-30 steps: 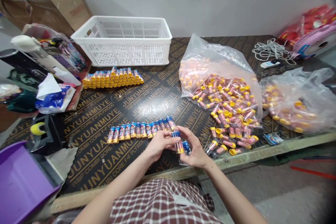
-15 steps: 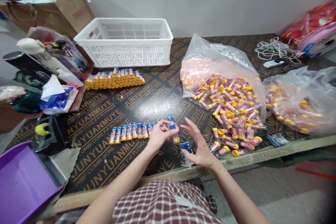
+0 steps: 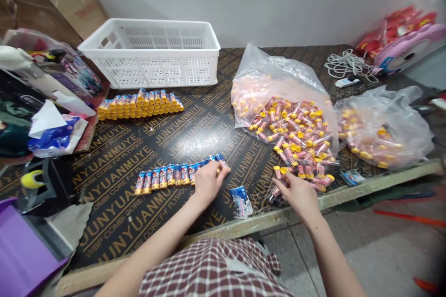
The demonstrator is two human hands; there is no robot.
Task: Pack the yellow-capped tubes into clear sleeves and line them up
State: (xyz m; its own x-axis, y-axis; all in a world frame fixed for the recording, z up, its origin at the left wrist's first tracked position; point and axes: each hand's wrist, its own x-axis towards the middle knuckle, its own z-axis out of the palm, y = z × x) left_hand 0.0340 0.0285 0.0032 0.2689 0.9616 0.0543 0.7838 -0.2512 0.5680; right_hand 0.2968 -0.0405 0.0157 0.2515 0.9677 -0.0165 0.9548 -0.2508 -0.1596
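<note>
Head cam view, going left to right: purple plastic dustpan (image 3: pixel 24 250) at the near left, then a blue-and-white soft tissue pack (image 3: pixel 54 132) with a white sheet poking out. Next comes the black plywood tabletop with gold lettering (image 3: pixel 146 222), with a white slotted plastic basket (image 3: pixel 149 67) at the back and a stack of small blue tubes with yellow ends (image 3: pixel 139 106) just in front of it. Nearer the person there's a slanting row of blue-and-yellow labelled tubes (image 3: pixel 170 175), lying side by side. Left hand (image 3: pixel 208 183) is at that row's right end, thumb and fingers drawn in close at the last tube; can't tell if it's actually pinched. Just right of that, some flat blue-and-clear printed wraps (image 3: pixel 241 204) lie near the table edge. Then a cloudy clear plastic bag (image 3: pixel 256 90) spilling a heap of clear pink-filled tubes with yellow caps (image 3: pixel 303 134). Right hand (image 3: pixel 300 195) is at the heap's near edge, fingers pointing down among the tubes, grip unclear. Far right: a second tube-filled clear bag (image 3: pixel 386 132).
</note>
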